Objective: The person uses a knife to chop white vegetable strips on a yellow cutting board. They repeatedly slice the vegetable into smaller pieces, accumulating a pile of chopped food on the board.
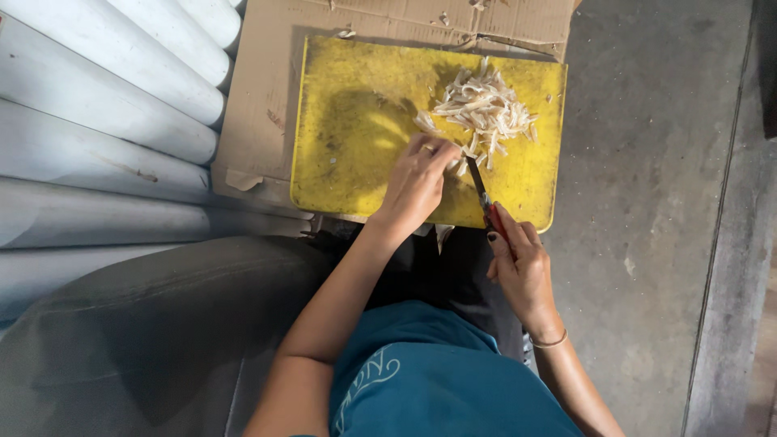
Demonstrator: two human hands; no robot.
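Observation:
A yellow cutting board [348,129] lies on flattened cardboard [267,89] on the floor. A heap of pale cut strips [486,109] sits on the board's far right part. My left hand [417,182] presses down on a few pale pieces at the near edge of the heap, fingers curled over them. My right hand [522,263] grips the red handle of a small knife [479,190], whose dark blade points away from me and meets the pieces just right of my left fingers.
Several white pipes [97,97] lie stacked along the left. Grey concrete floor [647,162] stretches to the right of the board. A dark grey cloth or sack [154,324] covers the lower left. My teal shirt fills the bottom middle.

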